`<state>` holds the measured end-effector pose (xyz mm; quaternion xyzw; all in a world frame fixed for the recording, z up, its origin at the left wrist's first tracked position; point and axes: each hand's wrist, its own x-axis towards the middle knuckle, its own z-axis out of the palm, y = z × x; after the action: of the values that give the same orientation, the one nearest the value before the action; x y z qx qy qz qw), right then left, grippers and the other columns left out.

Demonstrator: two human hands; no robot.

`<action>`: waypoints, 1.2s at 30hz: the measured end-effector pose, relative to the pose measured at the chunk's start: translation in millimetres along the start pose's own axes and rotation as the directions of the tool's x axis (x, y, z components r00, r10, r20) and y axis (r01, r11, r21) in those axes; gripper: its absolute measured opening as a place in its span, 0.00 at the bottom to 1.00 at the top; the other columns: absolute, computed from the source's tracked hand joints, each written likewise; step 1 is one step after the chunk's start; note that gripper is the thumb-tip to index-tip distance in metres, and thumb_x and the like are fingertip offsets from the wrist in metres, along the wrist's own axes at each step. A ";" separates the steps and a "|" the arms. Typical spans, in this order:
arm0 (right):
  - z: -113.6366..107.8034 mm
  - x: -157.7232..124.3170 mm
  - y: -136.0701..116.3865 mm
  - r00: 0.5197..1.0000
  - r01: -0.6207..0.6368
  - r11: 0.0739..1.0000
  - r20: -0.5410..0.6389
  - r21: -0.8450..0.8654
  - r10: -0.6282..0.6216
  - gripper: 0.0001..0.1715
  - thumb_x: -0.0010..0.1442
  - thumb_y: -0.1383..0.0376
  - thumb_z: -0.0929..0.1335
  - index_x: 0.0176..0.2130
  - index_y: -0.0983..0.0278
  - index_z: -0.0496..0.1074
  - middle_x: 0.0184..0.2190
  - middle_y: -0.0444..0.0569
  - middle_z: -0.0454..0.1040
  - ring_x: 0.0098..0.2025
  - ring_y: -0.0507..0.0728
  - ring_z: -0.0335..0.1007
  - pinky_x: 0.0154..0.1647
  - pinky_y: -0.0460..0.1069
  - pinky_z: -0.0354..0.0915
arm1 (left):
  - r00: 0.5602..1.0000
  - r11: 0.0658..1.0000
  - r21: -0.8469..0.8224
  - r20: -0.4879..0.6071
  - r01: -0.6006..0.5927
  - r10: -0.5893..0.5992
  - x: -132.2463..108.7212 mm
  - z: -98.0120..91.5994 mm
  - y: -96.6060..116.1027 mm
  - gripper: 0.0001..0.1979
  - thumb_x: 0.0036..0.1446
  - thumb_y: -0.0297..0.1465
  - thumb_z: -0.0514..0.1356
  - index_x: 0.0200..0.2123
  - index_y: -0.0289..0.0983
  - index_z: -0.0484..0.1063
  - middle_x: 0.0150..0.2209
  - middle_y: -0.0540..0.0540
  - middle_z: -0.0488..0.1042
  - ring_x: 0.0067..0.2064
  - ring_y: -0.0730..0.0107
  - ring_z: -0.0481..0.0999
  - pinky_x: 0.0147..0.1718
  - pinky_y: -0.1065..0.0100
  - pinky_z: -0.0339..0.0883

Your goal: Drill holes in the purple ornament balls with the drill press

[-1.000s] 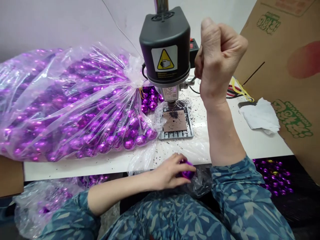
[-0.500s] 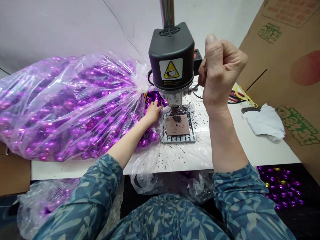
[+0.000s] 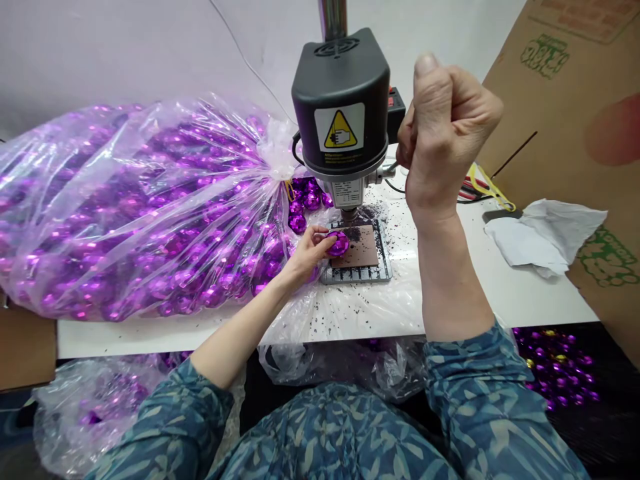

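Sm. workshop w/ bench drill press (image 3: pixel 341 107); bagged purple baubles (image 3: pixel 150 200)

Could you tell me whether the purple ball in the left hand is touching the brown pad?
Cannot tell: the head view shows the purple ball overlapping the brown pad from above, hiding any gap.

Shiny purple ornament ball (image 3: pixel 339 244), hand-held, over brown drill plate (image 3: pixel 361 252)

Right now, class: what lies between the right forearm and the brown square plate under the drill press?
In the head view: the metal jig's edge and dark shavings scattered on the white table.
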<state>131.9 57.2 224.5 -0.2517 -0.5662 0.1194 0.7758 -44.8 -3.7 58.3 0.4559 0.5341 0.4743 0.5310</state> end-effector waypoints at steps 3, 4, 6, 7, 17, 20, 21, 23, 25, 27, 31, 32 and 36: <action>0.0 -1.1 0.5 1.000 0.024 0.997 -0.022 0.067 -0.022 0.41 0.55 0.27 0.58 0.20 0.57 0.46 0.13 0.40 0.48 0.15 0.50 0.40 0.18 0.54 0.47 | 0.998 1.000 -0.001 -0.055 -0.027 0.027 5.4 10.3 -11.2 0.15 0.64 0.34 0.67 0.52 0.40 0.70 0.42 0.46 0.80 0.39 0.69 0.83 0.40 0.64 0.79; -0.3 -1.6 0.5 0.999 0.027 0.997 -0.023 0.077 -0.025 0.41 0.54 0.28 0.60 0.20 0.57 0.46 0.13 0.39 0.48 0.14 0.50 0.40 0.18 0.54 0.46 | 0.997 0.999 0.008 -0.058 -0.049 0.049 8.6 12.2 -13.1 0.15 0.65 0.35 0.66 0.52 0.40 0.71 0.42 0.45 0.80 0.40 0.69 0.83 0.41 0.65 0.79; -1.1 -2.5 0.0 1.000 0.028 0.997 -0.014 0.071 -0.027 0.40 0.55 0.29 0.62 0.20 0.57 0.46 0.13 0.39 0.49 0.15 0.49 0.40 0.18 0.54 0.46 | 0.994 0.996 0.024 -0.054 -0.089 0.090 14.5 14.7 -15.5 0.15 0.64 0.37 0.67 0.51 0.39 0.72 0.42 0.45 0.81 0.40 0.68 0.84 0.40 0.65 0.79; -1.5 -2.8 -0.5 1.000 0.027 0.998 -0.010 0.064 -0.027 0.40 0.55 0.30 0.62 0.20 0.57 0.47 0.13 0.39 0.49 0.15 0.49 0.40 0.19 0.54 0.46 | 0.993 0.994 0.032 -0.056 -0.106 0.108 16.8 15.6 -16.6 0.15 0.64 0.37 0.68 0.50 0.39 0.73 0.41 0.45 0.81 0.39 0.67 0.83 0.40 0.65 0.79; -1.0 -5.7 -2.6 1.000 0.024 1.000 -0.008 -0.003 -0.024 0.41 0.57 0.27 0.53 0.22 0.58 0.44 0.15 0.39 0.47 0.17 0.48 0.40 0.20 0.52 0.45 | 0.941 0.899 0.299 -0.007 -0.320 0.338 18.8 23.4 -26.5 0.23 0.53 0.33 0.74 0.52 0.38 0.76 0.47 0.42 0.79 0.43 0.64 0.82 0.45 0.59 0.78; 0.0 -6.1 -2.7 0.999 0.024 1.000 -0.021 -0.006 -0.024 0.41 0.57 0.27 0.52 0.22 0.58 0.43 0.14 0.39 0.46 0.17 0.49 0.40 0.19 0.53 0.46 | 0.925 0.848 0.388 0.030 -0.361 0.380 14.6 26.9 -26.3 0.25 0.51 0.32 0.75 0.52 0.38 0.76 0.50 0.40 0.78 0.46 0.61 0.81 0.47 0.58 0.78; 0.3 -6.3 -3.0 0.999 0.031 0.999 -0.033 0.019 -0.030 0.41 0.57 0.26 0.52 0.21 0.58 0.44 0.14 0.39 0.46 0.16 0.49 0.40 0.19 0.53 0.46 | 0.927 0.847 0.392 0.041 -0.358 0.373 13.3 28.0 -26.4 0.25 0.51 0.31 0.75 0.52 0.38 0.75 0.50 0.40 0.79 0.47 0.60 0.81 0.47 0.58 0.78; 0.3 -7.0 -3.9 0.998 0.047 0.996 -0.048 0.073 -0.044 0.41 0.57 0.27 0.54 0.21 0.58 0.45 0.13 0.39 0.46 0.16 0.48 0.40 0.19 0.53 0.46 | 0.938 0.865 0.372 0.051 -0.337 0.344 11.4 29.5 -27.2 0.26 0.52 0.32 0.75 0.53 0.37 0.74 0.48 0.40 0.80 0.47 0.59 0.81 0.47 0.58 0.78; -0.8 -8.7 -5.0 0.998 0.046 0.995 -0.045 0.089 -0.042 0.41 0.58 0.28 0.57 0.21 0.58 0.45 0.13 0.39 0.47 0.16 0.48 0.40 0.19 0.52 0.46 | 0.946 0.884 0.343 0.047 -0.317 0.321 10.9 30.1 -29.0 0.27 0.52 0.32 0.75 0.53 0.36 0.73 0.47 0.40 0.81 0.46 0.60 0.82 0.47 0.58 0.79; -3.1 -12.2 -6.0 0.998 0.052 0.996 -0.048 0.067 -0.049 0.40 0.60 0.31 0.60 0.21 0.59 0.46 0.14 0.38 0.48 0.16 0.47 0.40 0.20 0.52 0.46 | 0.948 0.892 0.330 0.033 -0.310 0.317 11.6 30.1 -31.4 0.27 0.52 0.32 0.76 0.53 0.36 0.73 0.47 0.40 0.81 0.45 0.61 0.83 0.48 0.58 0.79; -10.7 -25.4 -6.2 0.997 0.061 0.998 -0.058 0.034 -0.059 0.39 0.62 0.37 0.65 0.19 0.60 0.49 0.15 0.37 0.46 0.17 0.45 0.40 0.21 0.50 0.48 | 0.943 0.889 0.329 0.019 -0.318 0.331 13.3 29.6 -35.6 0.28 0.51 0.32 0.76 0.53 0.36 0.73 0.47 0.40 0.82 0.46 0.61 0.83 0.47 0.58 0.80; -12.9 -29.8 -5.4 0.997 0.058 0.998 -0.062 0.032 -0.056 0.39 0.62 0.37 0.65 0.19 0.61 0.49 0.16 0.37 0.45 0.17 0.44 0.40 0.21 0.49 0.48 | 0.942 0.887 0.330 0.024 -0.324 0.335 13.5 29.4 -36.2 0.28 0.52 0.32 0.76 0.53 0.37 0.73 0.47 0.40 0.82 0.45 0.62 0.83 0.47 0.59 0.81; -20.1 -47.1 2.2 0.991 0.090 0.993 -0.104 0.070 -0.082 0.39 0.67 0.44 0.67 0.20 0.61 0.46 0.16 0.38 0.43 0.16 0.44 0.42 0.19 0.49 0.45 | 0.936 0.875 0.342 0.049 -0.343 0.348 14.1 29.0 -37.1 0.27 0.54 0.33 0.76 0.54 0.37 0.72 0.47 0.41 0.82 0.46 0.61 0.84 0.46 0.60 0.81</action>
<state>135.4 31.8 180.1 -0.2036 -0.5319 0.0941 0.8166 -15.5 6.0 20.0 0.6264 0.5227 0.4636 0.3457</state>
